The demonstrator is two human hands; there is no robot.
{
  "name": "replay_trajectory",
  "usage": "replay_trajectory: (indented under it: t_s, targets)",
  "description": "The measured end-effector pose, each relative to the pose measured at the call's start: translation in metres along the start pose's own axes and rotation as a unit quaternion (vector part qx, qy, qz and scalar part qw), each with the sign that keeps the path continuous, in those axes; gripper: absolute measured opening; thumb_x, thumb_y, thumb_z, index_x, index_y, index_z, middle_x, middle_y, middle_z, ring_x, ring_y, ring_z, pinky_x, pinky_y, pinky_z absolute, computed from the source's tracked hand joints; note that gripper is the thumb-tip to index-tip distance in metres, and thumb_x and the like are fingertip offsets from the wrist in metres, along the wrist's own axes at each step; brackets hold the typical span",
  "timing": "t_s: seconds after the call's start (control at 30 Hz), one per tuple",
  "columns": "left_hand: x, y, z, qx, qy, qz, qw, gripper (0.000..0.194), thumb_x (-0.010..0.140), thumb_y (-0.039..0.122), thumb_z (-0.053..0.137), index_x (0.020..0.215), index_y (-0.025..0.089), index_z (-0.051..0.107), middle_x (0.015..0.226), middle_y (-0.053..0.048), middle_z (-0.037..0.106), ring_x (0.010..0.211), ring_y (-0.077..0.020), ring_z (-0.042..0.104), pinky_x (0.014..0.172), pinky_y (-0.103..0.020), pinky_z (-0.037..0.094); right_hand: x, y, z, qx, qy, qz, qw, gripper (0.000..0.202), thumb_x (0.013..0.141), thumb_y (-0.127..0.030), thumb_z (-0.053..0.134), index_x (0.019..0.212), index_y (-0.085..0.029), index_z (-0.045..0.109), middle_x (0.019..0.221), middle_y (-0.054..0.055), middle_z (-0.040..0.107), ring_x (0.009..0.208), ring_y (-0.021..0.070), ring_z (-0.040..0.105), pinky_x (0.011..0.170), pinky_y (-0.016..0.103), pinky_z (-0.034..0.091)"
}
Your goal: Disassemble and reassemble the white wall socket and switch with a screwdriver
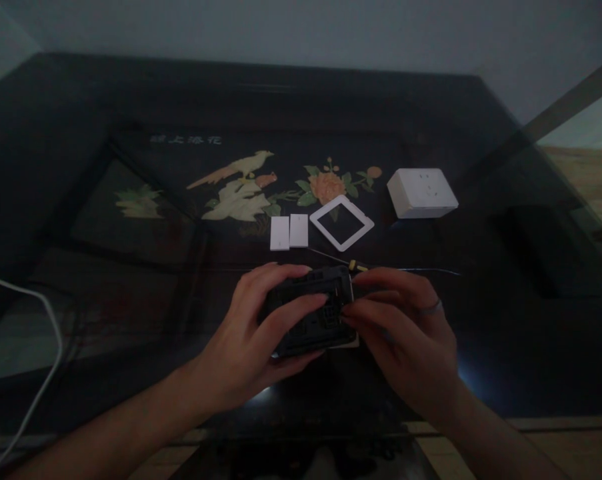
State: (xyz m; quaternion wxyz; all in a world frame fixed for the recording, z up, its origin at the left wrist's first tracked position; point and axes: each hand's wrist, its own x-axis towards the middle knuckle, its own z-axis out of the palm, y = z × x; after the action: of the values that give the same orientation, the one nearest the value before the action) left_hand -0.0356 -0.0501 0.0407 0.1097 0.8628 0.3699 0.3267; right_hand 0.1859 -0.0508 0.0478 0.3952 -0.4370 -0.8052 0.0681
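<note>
A black wall-switch body [305, 328] is held low over the near side of the table, its open, ribbed face turned up toward me. My left hand [261, 327] grips it from the left, with the thumb across its face and other fingers at its far and near edges. At its right edge, my right hand [405, 327] has its fingertips pinched together, touching the body. Whatever sits between those tips is too small and dark to make out. Beyond lie two white switch rockers [280, 233] and a white square frame [320, 230]. A screwdriver [353, 265] with a yellow part lies just behind my right fingers.
Farther right stands a white box-shaped socket unit [423, 193]. A white cable [58, 333] with a yellow piece runs along the left side. The dark glossy table [131, 100] bears a bird-and-flower picture and reflects light. A dark object [545, 253] lies dimly at the right.
</note>
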Motion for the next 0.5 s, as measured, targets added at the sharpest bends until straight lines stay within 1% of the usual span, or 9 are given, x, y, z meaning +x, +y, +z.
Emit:
replay_trajectory:
  t_s: [0.07,0.13,0.2,0.27,0.37,0.43,0.47,0.5]
  targets:
    - [-0.001,0.0,0.001,-0.009,-0.009,-0.007,1.0,0.053,0.086,0.024,0.072,0.131,0.02,0.045,0.136,-0.016,0.047,0.125,-0.0303,0.047,0.102,-0.05,0.045,-0.001,0.0,-0.002,0.003,-0.008,-0.007,1.0,0.019,0.086,-0.009,0.063,0.094,-0.026,0.068,0.104,0.005,0.068,0.087,0.0179,0.067,0.074,0.033,0.06]
    - [-0.002,0.0,0.003,-0.027,-0.018,-0.021,0.999,0.056,0.085,0.025,0.072,0.133,0.022,0.043,0.137,-0.015,0.046,0.125,-0.0301,0.047,0.103,-0.049,0.046,-0.002,0.0,-0.004,0.009,-0.016,-0.037,0.999,0.022,0.086,-0.01,0.064,0.099,-0.027,0.068,0.103,0.006,0.072,0.097,0.0223,0.068,0.081,0.039,0.06]
    - [-0.002,0.001,0.003,-0.046,-0.025,-0.038,0.998,0.058,0.085,0.026,0.071,0.135,0.022,0.042,0.138,-0.014,0.046,0.126,-0.0293,0.048,0.104,-0.047,0.046,-0.003,0.002,-0.006,0.016,-0.026,-0.066,0.997,0.025,0.085,-0.01,0.065,0.104,-0.026,0.067,0.107,0.007,0.074,0.104,0.0247,0.068,0.085,0.042,0.06]
    - [-0.001,0.002,0.003,-0.062,-0.027,-0.052,0.996,0.059,0.084,0.028,0.072,0.135,0.021,0.042,0.137,-0.014,0.046,0.126,-0.0286,0.048,0.104,-0.045,0.046,-0.003,0.003,-0.009,0.029,-0.038,-0.077,0.996,0.026,0.086,-0.009,0.065,0.107,-0.024,0.066,0.111,0.008,0.076,0.108,0.0246,0.069,0.087,0.042,0.061]
    - [0.0,0.001,0.003,-0.065,-0.034,-0.07,0.995,0.06,0.082,0.026,0.073,0.135,0.021,0.043,0.137,-0.013,0.047,0.127,-0.0283,0.048,0.105,-0.043,0.046,-0.002,0.002,-0.012,0.074,-0.065,-0.09,0.991,0.028,0.086,-0.006,0.063,0.109,-0.022,0.064,0.116,0.008,0.075,0.113,0.0217,0.068,0.089,0.039,0.061]
    - [0.001,0.0,0.003,-0.064,-0.039,-0.083,0.994,0.063,0.08,0.025,0.074,0.134,0.021,0.043,0.137,-0.012,0.047,0.128,-0.0286,0.048,0.105,-0.043,0.046,-0.002,0.0,-0.014,0.125,-0.079,-0.075,0.986,0.03,0.086,-0.005,0.063,0.11,-0.022,0.063,0.116,0.007,0.075,0.113,0.0203,0.068,0.089,0.036,0.061]
    - [0.001,-0.001,0.002,-0.067,-0.04,-0.089,0.993,0.065,0.079,0.025,0.075,0.135,0.022,0.043,0.138,-0.012,0.047,0.128,-0.029,0.047,0.106,-0.044,0.046,-0.002,-0.001,-0.014,0.159,-0.074,-0.048,0.983,0.03,0.086,-0.004,0.063,0.11,-0.024,0.062,0.115,0.006,0.076,0.111,0.0198,0.069,0.089,0.036,0.061]
    - [0.002,-0.002,0.002,-0.073,-0.038,-0.095,0.992,0.066,0.077,0.026,0.076,0.134,0.022,0.043,0.137,-0.012,0.047,0.128,-0.0293,0.047,0.106,-0.045,0.046,-0.002,-0.002,-0.014,0.196,-0.06,-0.003,0.979,0.031,0.086,-0.004,0.063,0.109,-0.025,0.063,0.111,0.004,0.077,0.106,0.0188,0.071,0.087,0.035,0.061]
